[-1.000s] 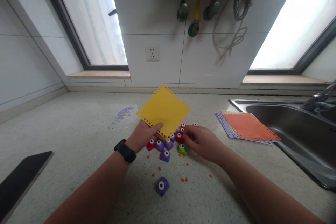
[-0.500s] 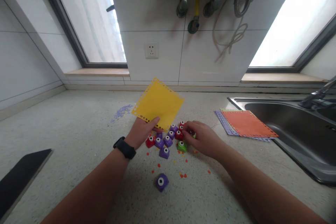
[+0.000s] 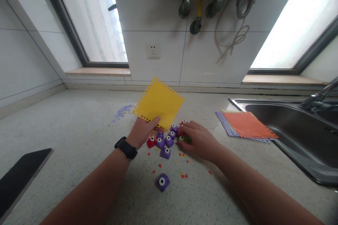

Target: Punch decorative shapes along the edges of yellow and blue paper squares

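Observation:
In the head view my left hand (image 3: 142,130) grips the lower edge of a yellow paper sheet (image 3: 160,102), thumb on top. Small shaped holes run along the sheet's edges. My right hand (image 3: 196,137) has its fingers closed round a green craft punch (image 3: 181,138), which they partly cover. Between the hands sits a cluster of several purple craft punches (image 3: 169,141), with a red punch (image 3: 151,141) at its left. Another red punch (image 3: 183,123) shows behind my right fingers. Nearer to me, one purple punch (image 3: 163,182) stands apart.
Red and yellow paper bits (image 3: 184,175) lie scattered on the speckled counter (image 3: 87,123). A pile of purple bits (image 3: 123,111) is at the back left. Orange and purple punched sheets (image 3: 248,124) lie stacked by the steel sink (image 3: 298,140). A dark flat object (image 3: 23,179) is at left.
My right hand has shifted left and slightly toward me, from beside the red punches onto the green punch. My left hand and the yellow sheet have hardly moved.

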Demonstrator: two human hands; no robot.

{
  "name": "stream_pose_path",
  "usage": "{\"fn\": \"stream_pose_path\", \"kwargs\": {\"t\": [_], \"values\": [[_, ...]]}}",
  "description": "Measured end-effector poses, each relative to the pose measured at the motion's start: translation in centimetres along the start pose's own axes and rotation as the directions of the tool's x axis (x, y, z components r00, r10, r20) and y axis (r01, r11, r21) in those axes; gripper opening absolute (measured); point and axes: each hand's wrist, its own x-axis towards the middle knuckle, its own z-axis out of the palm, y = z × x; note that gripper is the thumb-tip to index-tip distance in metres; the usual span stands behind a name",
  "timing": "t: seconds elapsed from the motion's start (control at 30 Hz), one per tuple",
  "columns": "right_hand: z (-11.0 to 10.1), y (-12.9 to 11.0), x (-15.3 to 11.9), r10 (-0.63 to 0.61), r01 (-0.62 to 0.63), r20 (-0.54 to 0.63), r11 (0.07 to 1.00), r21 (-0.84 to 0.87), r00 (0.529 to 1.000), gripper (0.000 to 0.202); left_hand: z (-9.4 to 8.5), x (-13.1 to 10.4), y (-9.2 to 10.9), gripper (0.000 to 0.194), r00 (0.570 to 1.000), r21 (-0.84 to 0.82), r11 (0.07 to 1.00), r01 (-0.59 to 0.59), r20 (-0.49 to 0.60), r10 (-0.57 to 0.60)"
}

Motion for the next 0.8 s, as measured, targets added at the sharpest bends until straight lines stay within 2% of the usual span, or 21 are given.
{"fn": "stream_pose_path", "kwargs": {"t": [0.13, 0.33, 0.57, 0.7, 0.77, 0.8], "values": [[0.6, -1.1, 0.3, 0.0, -0.001, -0.056, 1.0, -0.014, 0.998, 0.024, 0.0, 0.0, -0.2, 0.035, 1.0, 0.012, 1.0, 0.007, 0.017, -0.007], [1.6, -2.3, 1.0, -0.071, 0.07, -0.014, 0.994, -0.079, 0.997, 0.024, -0.1, 0.0, -0.4, 0.024, 1.0, 0.079, 0.997, 0.015, 0.019, -0.017], [0.7, -1.9, 0.6, -0.117, 0.12, -0.04, 0.989, 0.088, 0.992, 0.017, -0.4, 0.1, -0.7, 0.022, 1.0, 0.1, 0.995, 0.002, -0.002, -0.002], [0.7, -1.2, 0.3, 0.007, 0.032, -0.155, 0.969, 0.245, 0.988, 0.014, -0.6, 0.2, -1.0, 0.027, 1.0, 0.092, 0.996, 0.003, 0.009, -0.004], [1.1, -0.8, 0.3, 0.152, -0.053, -0.192, 0.895, 0.442, 0.97, 0.013, -0.6, 0.2, -1.1, 0.028, 1.0, 0.091, 0.996, 0.001, 0.017, -0.003], [1.3, -0.5, 0.3, 0.238, -0.1, -0.18, 0.824, 0.558, 0.954, 0.015, -0.6, 0.2, -1.1, 0.028, 1.0, 0.096, 0.995, 0.004, 0.018, -0.006]]}}
